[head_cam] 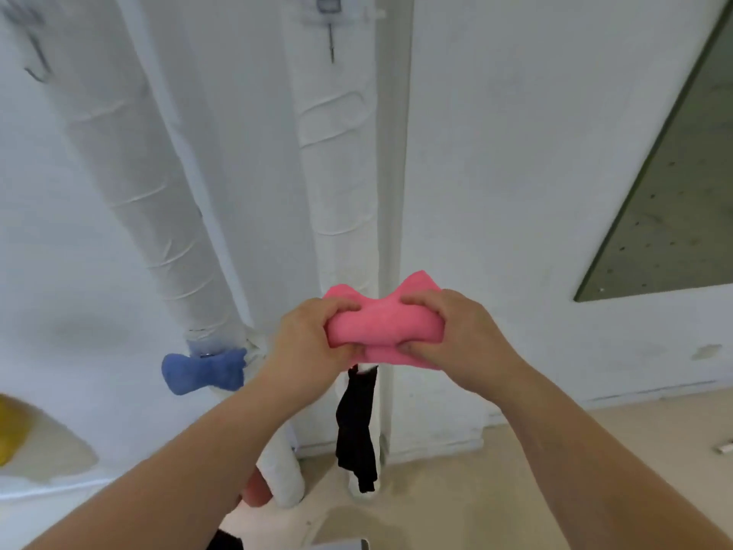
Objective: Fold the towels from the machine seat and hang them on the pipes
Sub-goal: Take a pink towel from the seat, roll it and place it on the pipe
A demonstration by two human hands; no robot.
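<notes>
Pink towel (382,329), folded, pinched by closed fingers of left hand (307,343) and right hand (462,339) at right pipe (341,184); best kept evenly gripped while draping.

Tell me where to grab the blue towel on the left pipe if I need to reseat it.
Take the blue towel by its bulging left end, coming in from the left. It is pinched at the middle against the left pipe, so the flared ends stand clear of the pipe, and the left hand is nearer that side.
</notes>
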